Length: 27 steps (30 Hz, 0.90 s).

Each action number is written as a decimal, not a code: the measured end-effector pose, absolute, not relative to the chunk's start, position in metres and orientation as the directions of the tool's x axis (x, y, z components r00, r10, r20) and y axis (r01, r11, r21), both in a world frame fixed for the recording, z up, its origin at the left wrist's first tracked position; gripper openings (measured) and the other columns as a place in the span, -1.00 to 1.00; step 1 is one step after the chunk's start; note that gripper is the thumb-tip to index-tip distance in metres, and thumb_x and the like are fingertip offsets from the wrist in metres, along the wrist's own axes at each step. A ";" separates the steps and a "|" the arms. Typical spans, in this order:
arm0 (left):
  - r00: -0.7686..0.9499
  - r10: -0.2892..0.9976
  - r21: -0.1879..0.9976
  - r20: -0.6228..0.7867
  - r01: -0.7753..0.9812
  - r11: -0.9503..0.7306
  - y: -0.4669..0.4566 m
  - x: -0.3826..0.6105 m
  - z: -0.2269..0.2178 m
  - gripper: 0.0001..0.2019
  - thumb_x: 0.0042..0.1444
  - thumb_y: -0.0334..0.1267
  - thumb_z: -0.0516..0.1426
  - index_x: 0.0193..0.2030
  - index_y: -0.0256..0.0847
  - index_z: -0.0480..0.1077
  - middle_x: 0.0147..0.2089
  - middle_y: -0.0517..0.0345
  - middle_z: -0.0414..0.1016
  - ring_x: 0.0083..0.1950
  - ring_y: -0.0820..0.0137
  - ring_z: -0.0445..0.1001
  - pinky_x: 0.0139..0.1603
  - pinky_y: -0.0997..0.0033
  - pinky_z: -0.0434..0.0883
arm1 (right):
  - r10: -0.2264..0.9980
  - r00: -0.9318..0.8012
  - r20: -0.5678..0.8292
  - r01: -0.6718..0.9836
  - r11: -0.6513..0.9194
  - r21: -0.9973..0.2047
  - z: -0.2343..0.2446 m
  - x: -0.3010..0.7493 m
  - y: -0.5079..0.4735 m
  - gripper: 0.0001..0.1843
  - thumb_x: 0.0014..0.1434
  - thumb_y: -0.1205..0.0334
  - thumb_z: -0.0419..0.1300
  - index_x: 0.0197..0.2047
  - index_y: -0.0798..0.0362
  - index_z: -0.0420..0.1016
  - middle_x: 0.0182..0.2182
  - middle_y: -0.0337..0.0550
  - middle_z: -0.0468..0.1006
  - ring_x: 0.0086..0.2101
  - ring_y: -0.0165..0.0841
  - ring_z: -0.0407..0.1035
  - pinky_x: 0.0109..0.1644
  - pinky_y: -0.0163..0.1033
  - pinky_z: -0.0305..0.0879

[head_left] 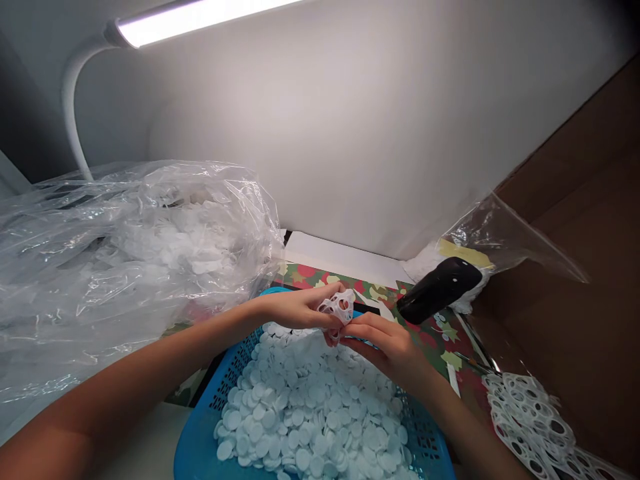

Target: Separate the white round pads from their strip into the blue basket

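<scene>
My left hand (305, 307) is closed round a white sheet with round holes (340, 305), bunched up between thumb and fingers. From the right, my right hand (383, 339) reaches in with its fingertips pinched at the lower edge of that sheet, close to the left thumb. Exactly what those fingertips grip is hidden. Both hands are over the far part of a blue plastic basket (197, 427), whose sides have small slots. A heap of small white discs (310, 407) fills the basket.
A big clear plastic bag (200, 233) of white pieces lies left. A black oblong object (440, 290) sits right, beside another clear bag (505, 233). White holed scraps (530, 420) pile up at lower right. A lamp (200, 20) hangs above; patterned sheeting (320, 275) covers the table.
</scene>
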State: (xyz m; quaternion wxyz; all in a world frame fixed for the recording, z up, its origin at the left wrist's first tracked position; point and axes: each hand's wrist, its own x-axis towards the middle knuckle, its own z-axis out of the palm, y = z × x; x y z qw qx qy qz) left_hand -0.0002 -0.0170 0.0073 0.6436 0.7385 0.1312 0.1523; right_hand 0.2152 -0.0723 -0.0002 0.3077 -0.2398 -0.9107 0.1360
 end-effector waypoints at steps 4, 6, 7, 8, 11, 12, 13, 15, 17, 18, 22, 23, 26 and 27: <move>0.925 0.376 0.991 0.049 0.001 -0.130 -0.017 0.000 0.006 -0.79 0.21 -0.19 0.05 -0.13 -0.20 0.08 -0.29 0.08 0.44 -0.28 0.38 0.47 -0.30 0.38 0.37 | 0.517 -0.710 0.478 0.371 0.852 -0.370 -0.002 0.216 -0.073 -0.80 0.27 0.37 0.09 -0.04 0.01 0.38 -0.22 -0.14 0.52 -0.24 -0.38 0.42 -0.20 -0.30 0.39; 0.929 0.366 0.992 0.046 0.001 -0.125 -0.018 0.000 0.006 -0.80 0.20 -0.21 0.05 -0.15 -0.19 0.07 -0.33 0.11 0.42 -0.29 0.38 0.47 -0.29 0.38 0.38 | 0.518 -0.724 0.456 0.383 0.851 -0.358 -0.003 0.216 -0.072 -0.82 0.28 0.36 0.08 -0.06 0.02 0.38 -0.23 -0.13 0.52 -0.25 -0.37 0.42 -0.21 -0.30 0.38; 0.930 0.365 0.992 0.040 0.006 -0.125 -0.018 0.001 0.006 -0.80 0.20 -0.22 0.05 -0.17 -0.19 0.06 -0.34 0.12 0.41 -0.30 0.39 0.47 -0.30 0.39 0.38 | 0.519 -0.732 0.441 0.392 0.850 -0.351 -0.003 0.215 -0.072 -0.83 0.29 0.36 0.07 -0.07 0.02 0.39 -0.23 -0.13 0.52 -0.26 -0.37 0.41 -0.22 -0.29 0.37; 0.930 0.367 0.991 0.033 0.016 -0.131 -0.019 0.001 0.006 -0.80 0.19 -0.22 0.05 -0.18 -0.18 0.05 -0.35 0.13 0.40 -0.33 0.40 0.46 -0.31 0.40 0.38 | 0.524 -0.739 0.424 0.402 0.848 -0.346 -0.004 0.215 -0.072 -0.85 0.29 0.36 0.06 -0.09 0.03 0.39 -0.24 -0.13 0.52 -0.26 -0.36 0.40 -0.22 -0.29 0.35; 0.922 0.387 0.979 -0.003 0.082 -0.187 -0.021 0.003 0.008 -0.81 0.16 -0.25 0.05 -0.21 -0.18 0.05 -0.36 0.18 0.36 -0.41 0.46 0.42 -0.40 0.47 0.34 | 0.535 -0.754 0.381 0.420 0.838 -0.348 -0.004 0.215 -0.073 -0.88 0.29 0.37 0.05 -0.17 0.04 0.39 -0.26 -0.12 0.49 -0.28 -0.36 0.37 -0.25 -0.29 0.31; 0.920 0.391 0.970 -0.024 0.117 -0.215 -0.021 0.003 0.008 -0.81 0.15 -0.27 0.05 -0.22 -0.18 0.05 -0.38 0.21 0.34 -0.43 0.47 0.40 -0.44 0.49 0.32 | 0.540 -0.758 0.366 0.421 0.833 -0.358 -0.004 0.216 -0.073 -0.89 0.29 0.36 0.05 -0.18 0.04 0.39 -0.25 -0.12 0.48 -0.28 -0.36 0.36 -0.25 -0.30 0.30; 0.917 0.397 0.956 -0.043 0.153 -0.251 -0.021 0.003 0.009 -0.82 0.12 -0.29 0.05 -0.23 -0.18 0.05 -0.40 0.24 0.31 -0.45 0.47 0.37 -0.48 0.51 0.29 | 0.548 -0.760 0.350 0.423 0.826 -0.374 -0.004 0.216 -0.074 -0.90 0.28 0.36 0.06 -0.19 0.04 0.38 -0.25 -0.12 0.46 -0.28 -0.36 0.35 -0.25 -0.31 0.29; 0.906 0.419 0.910 -0.053 0.216 -0.353 -0.021 0.004 0.010 -0.81 0.06 -0.32 0.06 -0.26 -0.18 0.07 -0.42 0.28 0.25 -0.47 0.48 0.31 -0.54 0.53 0.22 | 0.568 -0.767 0.297 0.431 0.800 -0.418 -0.002 0.216 -0.075 -0.92 0.27 0.37 0.06 -0.22 0.04 0.36 -0.23 -0.12 0.43 -0.27 -0.37 0.33 -0.24 -0.32 0.28; 0.895 0.445 0.848 -0.025 0.255 -0.465 -0.021 0.005 0.010 -0.81 0.00 -0.34 0.08 -0.30 -0.18 0.09 -0.42 0.28 0.20 -0.46 0.49 0.25 -0.55 0.54 0.17 | 0.586 -0.778 0.226 0.444 0.768 -0.461 -0.001 0.215 -0.077 -0.90 0.24 0.41 0.06 -0.25 0.04 0.34 -0.21 -0.14 0.40 -0.28 -0.40 0.32 -0.23 -0.34 0.27; 0.891 0.455 0.818 -0.013 0.271 -0.508 -0.021 0.005 0.009 -0.82 -0.02 -0.34 0.09 -0.32 -0.18 0.10 -0.42 0.28 0.19 -0.46 0.49 0.22 -0.56 0.54 0.14 | 0.589 -0.785 0.191 0.450 0.754 -0.478 0.000 0.215 -0.077 -0.88 0.22 0.44 0.06 -0.27 0.04 0.33 -0.19 -0.15 0.39 -0.28 -0.41 0.31 -0.23 -0.36 0.26; 0.877 0.480 0.760 -0.040 0.338 -0.555 -0.020 0.006 0.009 -0.83 -0.03 -0.30 0.10 -0.37 -0.19 0.12 -0.46 0.28 0.21 -0.49 0.50 0.20 -0.58 0.54 0.10 | 0.567 -0.816 0.113 0.435 0.731 -0.527 0.005 0.213 -0.079 -0.83 0.11 0.51 0.09 -0.31 0.04 0.32 -0.12 -0.16 0.32 -0.24 -0.41 0.29 -0.20 -0.37 0.24; 0.878 0.477 0.762 -0.040 0.336 -0.553 -0.020 0.006 0.009 -0.85 -0.02 -0.29 0.09 -0.37 -0.20 0.14 -0.46 0.28 0.22 -0.49 0.51 0.21 -0.58 0.55 0.10 | 0.561 -0.820 0.114 0.423 0.728 -0.540 0.005 0.213 -0.079 -0.83 0.07 0.52 0.11 -0.33 0.05 0.32 -0.11 -0.15 0.31 -0.22 -0.40 0.29 -0.18 -0.36 0.24; 0.904 0.425 0.802 -0.037 0.280 -0.527 -0.019 0.005 0.008 -0.94 0.03 -0.31 0.05 -0.35 -0.23 0.26 -0.47 0.28 0.23 -0.50 0.53 0.20 -0.55 0.57 0.13 | 0.554 -0.822 0.134 0.382 0.710 -0.592 0.006 0.212 -0.079 -0.76 -0.11 0.57 0.17 -0.41 0.06 0.29 -0.12 -0.17 0.28 -0.16 -0.36 0.27 -0.10 -0.34 0.21; 0.914 0.405 0.815 -0.041 0.265 -0.515 -0.019 0.005 0.007 -0.94 0.03 -0.32 0.03 -0.35 -0.23 0.30 -0.48 0.29 0.23 -0.51 0.54 0.19 -0.55 0.57 0.13 | 0.554 -0.821 0.138 0.371 0.700 -0.610 0.006 0.212 -0.080 -0.73 -0.17 0.59 0.17 -0.44 0.07 0.26 -0.13 -0.18 0.28 -0.15 -0.36 0.26 -0.09 -0.33 0.20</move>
